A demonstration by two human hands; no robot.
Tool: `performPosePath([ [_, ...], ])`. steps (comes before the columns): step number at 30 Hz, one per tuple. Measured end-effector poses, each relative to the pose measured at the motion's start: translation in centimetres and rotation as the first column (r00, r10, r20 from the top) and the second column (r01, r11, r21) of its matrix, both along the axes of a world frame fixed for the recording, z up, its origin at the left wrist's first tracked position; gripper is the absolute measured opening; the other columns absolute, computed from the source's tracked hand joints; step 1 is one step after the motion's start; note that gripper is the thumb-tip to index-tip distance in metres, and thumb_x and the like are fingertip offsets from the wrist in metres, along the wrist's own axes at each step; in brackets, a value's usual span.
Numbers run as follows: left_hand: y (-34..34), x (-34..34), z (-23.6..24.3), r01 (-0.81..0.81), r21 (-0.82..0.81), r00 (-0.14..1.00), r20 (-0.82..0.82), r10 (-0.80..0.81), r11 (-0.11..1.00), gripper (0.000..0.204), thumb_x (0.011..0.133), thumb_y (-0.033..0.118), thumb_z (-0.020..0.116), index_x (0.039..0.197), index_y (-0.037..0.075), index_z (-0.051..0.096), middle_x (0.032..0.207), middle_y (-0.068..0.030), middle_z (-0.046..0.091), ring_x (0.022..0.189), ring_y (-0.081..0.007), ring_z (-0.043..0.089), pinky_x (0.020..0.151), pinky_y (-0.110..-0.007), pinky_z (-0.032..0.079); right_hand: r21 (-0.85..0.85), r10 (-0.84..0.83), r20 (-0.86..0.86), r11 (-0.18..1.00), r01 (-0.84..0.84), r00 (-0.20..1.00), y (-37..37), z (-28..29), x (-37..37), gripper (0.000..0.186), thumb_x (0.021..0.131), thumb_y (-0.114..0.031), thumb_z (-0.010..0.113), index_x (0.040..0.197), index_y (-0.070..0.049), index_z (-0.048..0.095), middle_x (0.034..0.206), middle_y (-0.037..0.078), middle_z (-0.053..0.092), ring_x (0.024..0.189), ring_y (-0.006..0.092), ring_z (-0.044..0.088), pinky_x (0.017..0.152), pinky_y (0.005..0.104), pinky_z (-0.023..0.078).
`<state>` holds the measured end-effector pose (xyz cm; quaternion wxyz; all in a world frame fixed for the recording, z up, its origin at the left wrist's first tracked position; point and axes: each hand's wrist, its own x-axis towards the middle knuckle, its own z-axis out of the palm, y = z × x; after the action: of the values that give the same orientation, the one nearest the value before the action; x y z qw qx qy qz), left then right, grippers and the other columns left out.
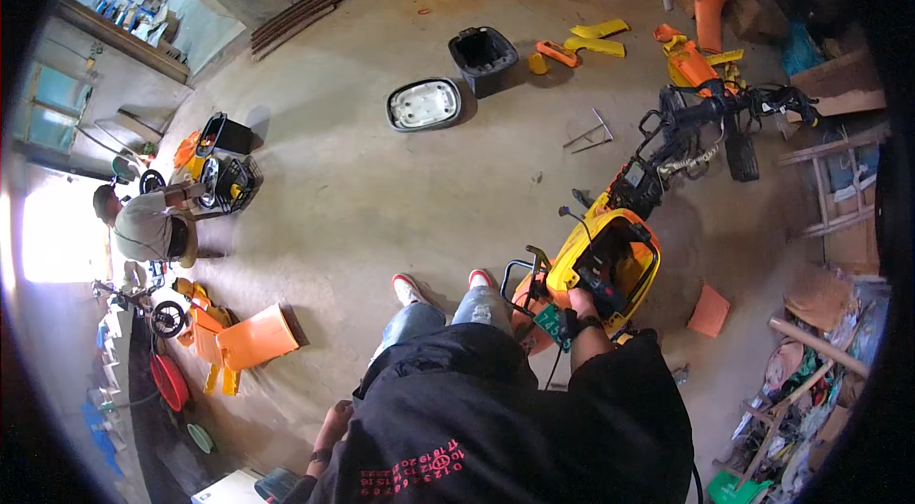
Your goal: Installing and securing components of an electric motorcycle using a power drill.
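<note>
Yellow scooter [578, 250]; exposed black frame [637, 187]

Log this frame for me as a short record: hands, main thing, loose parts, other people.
Left grip: low at the person's left side; no held thing can be made out
Right grip: at the open yellow shell of a partly stripped scooter; beside a dark object, hold unclear
Floor ahead: black bin, white-lined lid next to it, thin metal tool
Floor right: small orange panel
Floor left: larger orange panel
Other people: one co-worker, far left, by a black basket
</note>
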<state>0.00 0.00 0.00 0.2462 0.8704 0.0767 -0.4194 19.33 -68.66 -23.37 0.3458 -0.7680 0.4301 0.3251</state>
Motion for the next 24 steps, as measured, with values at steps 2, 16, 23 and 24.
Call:
performPosePath([
  [2,-2.7,2.0,1.8,-0.412,0.039,0.905,-0.100,0.413,0.911,0.030,0.089,0.025,0.048,0.105,0.003,0.058,0.088,-0.0137,0.066,0.084,-0.0231,0.063,0.074,-0.035,0.050,-0.108,0.270,0.013,0.958,-0.268,0.963,-1.8,-0.8,0.1,0.039,0.078,-0.034,0.051,0.100,-0.003,0.062,0.109,0.021,0.059,0.107,0.0342,0.054,0.087,0.0409,0.042],
  [16,-3.8,3.8,6.1,-0.534,-0.073,0.845,-0.048,0.532,0.842,0.028,0.088,0.015,0.046,0.101,-0.007,0.057,0.082,-0.0167,0.064,0.073,-0.0212,0.063,0.068,-0.032,0.052,-0.010,0.157,0.028,0.988,-0.157,0.987,0.9,3.6,0.2,0.044,0.080,-0.035,0.045,0.105,0.000,0.058,0.114,0.025,0.054,0.111,0.0341,0.050,0.091,0.0408,0.039],
  [23,-4.2,5.0,6.2,-0.458,-0.053,0.887,-0.084,0.453,0.887,0.034,0.087,0.026,0.048,0.102,-0.002,0.059,0.091,-0.0162,0.064,0.088,-0.0192,0.059,0.079,-0.031,0.045,-0.136,0.581,0.126,0.813,-0.567,0.804,-1.6,1.6,-0.6,0.037,0.093,-0.029,0.033,0.089,-0.002,0.058,0.091,0.022,0.061,0.088,0.0393,0.058,0.074,0.0447,0.046],
  [24,-4.8,5.6,7.7,-0.480,-0.041,0.875,-0.100,0.474,0.876,0.033,0.087,0.025,0.047,0.102,-0.002,0.059,0.092,-0.0165,0.064,0.088,-0.0194,0.059,0.079,-0.031,0.045,-0.125,0.509,0.137,0.860,-0.495,0.850,0.0,1.9,-0.6,0.036,0.091,-0.031,0.037,0.089,-0.002,0.059,0.091,0.022,0.061,0.088,0.0391,0.058,0.074,0.0445,0.046],
])
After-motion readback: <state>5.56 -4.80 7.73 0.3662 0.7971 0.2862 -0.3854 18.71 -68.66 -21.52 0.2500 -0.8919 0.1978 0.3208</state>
